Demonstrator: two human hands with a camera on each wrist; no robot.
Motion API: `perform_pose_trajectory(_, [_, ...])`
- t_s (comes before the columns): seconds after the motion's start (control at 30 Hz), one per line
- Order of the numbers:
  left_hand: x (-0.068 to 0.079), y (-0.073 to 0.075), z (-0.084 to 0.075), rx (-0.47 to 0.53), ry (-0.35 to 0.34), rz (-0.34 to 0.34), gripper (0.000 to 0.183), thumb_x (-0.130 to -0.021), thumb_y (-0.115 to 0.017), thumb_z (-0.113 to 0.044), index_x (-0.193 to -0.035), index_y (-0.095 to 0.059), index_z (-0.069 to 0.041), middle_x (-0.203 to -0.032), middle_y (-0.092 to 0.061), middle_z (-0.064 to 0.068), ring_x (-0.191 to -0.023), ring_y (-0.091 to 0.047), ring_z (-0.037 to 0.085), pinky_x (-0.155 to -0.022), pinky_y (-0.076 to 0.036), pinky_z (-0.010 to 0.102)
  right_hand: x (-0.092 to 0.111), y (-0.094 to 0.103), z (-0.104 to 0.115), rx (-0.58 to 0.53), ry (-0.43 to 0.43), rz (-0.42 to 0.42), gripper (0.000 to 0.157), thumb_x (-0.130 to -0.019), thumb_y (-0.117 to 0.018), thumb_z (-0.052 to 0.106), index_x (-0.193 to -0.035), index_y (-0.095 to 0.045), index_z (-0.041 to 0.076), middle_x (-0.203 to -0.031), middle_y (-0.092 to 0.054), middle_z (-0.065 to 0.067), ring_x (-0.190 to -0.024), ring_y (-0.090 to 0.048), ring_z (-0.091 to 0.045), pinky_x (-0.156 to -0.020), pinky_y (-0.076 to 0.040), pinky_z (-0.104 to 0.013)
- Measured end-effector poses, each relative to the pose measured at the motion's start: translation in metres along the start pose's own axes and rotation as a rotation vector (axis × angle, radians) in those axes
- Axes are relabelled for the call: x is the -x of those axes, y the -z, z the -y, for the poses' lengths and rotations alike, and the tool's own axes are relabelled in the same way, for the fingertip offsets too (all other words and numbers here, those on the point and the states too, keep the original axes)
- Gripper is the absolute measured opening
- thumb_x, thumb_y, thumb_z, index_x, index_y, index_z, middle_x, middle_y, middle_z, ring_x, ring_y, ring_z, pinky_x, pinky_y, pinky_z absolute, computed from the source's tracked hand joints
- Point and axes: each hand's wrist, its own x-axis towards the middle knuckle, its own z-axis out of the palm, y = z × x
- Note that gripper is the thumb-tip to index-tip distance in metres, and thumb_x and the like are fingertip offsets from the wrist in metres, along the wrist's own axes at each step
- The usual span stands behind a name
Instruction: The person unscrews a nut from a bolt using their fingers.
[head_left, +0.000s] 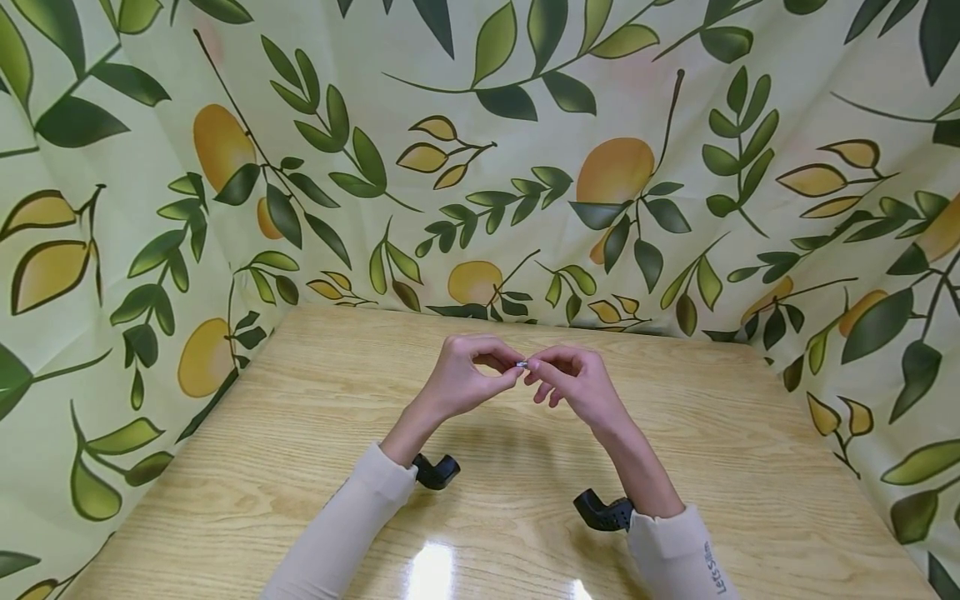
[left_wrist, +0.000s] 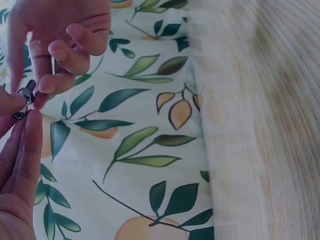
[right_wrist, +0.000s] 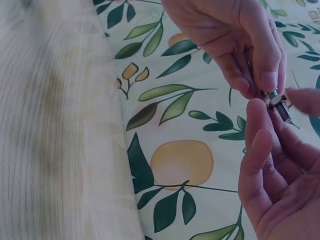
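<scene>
At six o'clock I have a pale wood-grain table with a bright patch of glare, and from nine through twelve to three it is bordered by a cream cloth printed with green leaves and orange fruit, one large fruit at ten.

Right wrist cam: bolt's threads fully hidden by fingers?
No, the bolt shows visible threads projecting past the fingertips of the left hand.
</scene>
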Motion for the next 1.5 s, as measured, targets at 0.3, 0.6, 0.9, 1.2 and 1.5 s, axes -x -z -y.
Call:
perform_pose_trajectory(0.3, [-0.0009, -0.0009, 0.0013, 0.008, 0.009, 0.004, 0.007, -0.085, -0.078, 0.002, -0.09, -0.079, -0.003, -0.086, -0.079, 0.009, -0.073, -0.075, 0.007, -0.068, -0.065, 0.028, 0.0017, -0.0001, -0.0002, -0.041, 0.052, -0.012, 0.025, -0.095, -0.07, 0.002, -0.118, -0.067, -0.006, -0.094, -0.071, 0.003, -0.064, -0.071, -0.015, -0.055, -0.057, -0.025])
perform_pose_trajectory(0.6, [-0.0001, -0.0002, -0.0012, 0.001, 0.002, 0.003, 0.01, -0.084, -0.077, 0.003, -0.091, -0.08, -0.003, -0.086, -0.079, 0.009, -0.072, -0.075, 0.01, -0.069, -0.065, 0.026, 0.0001, 0.0001, -0.0006, 0.018, 0.008, -0.009, 0.026, -0.1, -0.067, 0.017, -0.114, -0.072, -0.004, -0.093, -0.076, -0.007, -0.063, -0.07, -0.013, -0.055, -0.057, -0.026])
perform_pose_trajectory(0.9, [-0.0005, -0.0004, -0.002, 0.001, 0.011, 0.004, 0.008, -0.085, -0.078, 0.002, -0.091, -0.079, -0.003, -0.087, -0.079, 0.009, -0.073, -0.075, 0.008, -0.068, -0.065, 0.027, 0.0011, -0.0001, 0.0003, -0.02, 0.044, -0.011, 0.026, -0.095, -0.071, 0.003, -0.12, -0.068, -0.004, -0.094, -0.071, -0.002, -0.064, -0.072, -0.023, -0.054, -0.056, -0.025])
perform_pose_trajectory(1.2, [0.0001, -0.001, -0.0012, 0.006, 0.003, 0.008, 0.009, -0.085, -0.078, 0.003, -0.092, -0.08, -0.003, -0.086, -0.079, 0.009, -0.073, -0.075, 0.009, -0.07, -0.065, 0.026, 0.0009, 0.0011, 0.0005, 0.021, 0.027, -0.009, 0.024, -0.1, -0.068, 0.014, -0.116, -0.072, -0.004, -0.092, -0.075, 0.001, -0.065, -0.07, -0.012, -0.056, -0.058, -0.027])
perform_pose_trajectory(1.5, [-0.0001, -0.0013, -0.0017, 0.003, -0.003, -0.002, 0.008, -0.085, -0.078, 0.003, -0.091, -0.079, -0.003, -0.086, -0.079, 0.009, -0.073, -0.074, 0.009, -0.068, -0.065, 0.026, 0.0012, 0.0002, 0.0008, -0.017, 0.038, -0.018, 0.03, -0.095, -0.071, 0.005, -0.124, -0.065, -0.004, -0.1, -0.071, -0.004, -0.064, -0.072, -0.018, -0.055, -0.058, -0.028])
